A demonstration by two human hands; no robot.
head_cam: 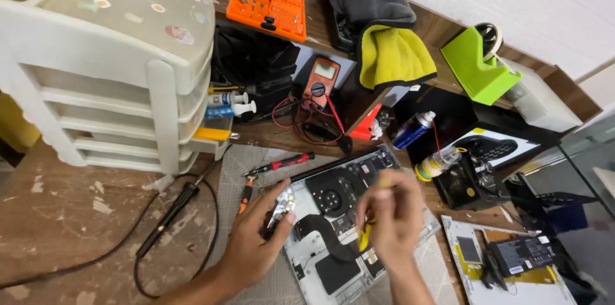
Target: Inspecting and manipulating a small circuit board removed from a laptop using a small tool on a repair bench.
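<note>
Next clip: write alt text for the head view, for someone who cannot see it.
Two hands work over an opened laptop: the right hand holds a yellow-handled tool, the left hand pinches a small metal part. Screwdrivers, a multimeter and a plastic drawer unit surround them.

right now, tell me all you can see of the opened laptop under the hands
The laptop lies flat on a grey mat, back cover off, silver frame around dark insides: a round black fan, a black ribbon cable. The left hand rests on its left edge, pinching a small metal part; the right hand works a yellow tool over its middle.
</note>
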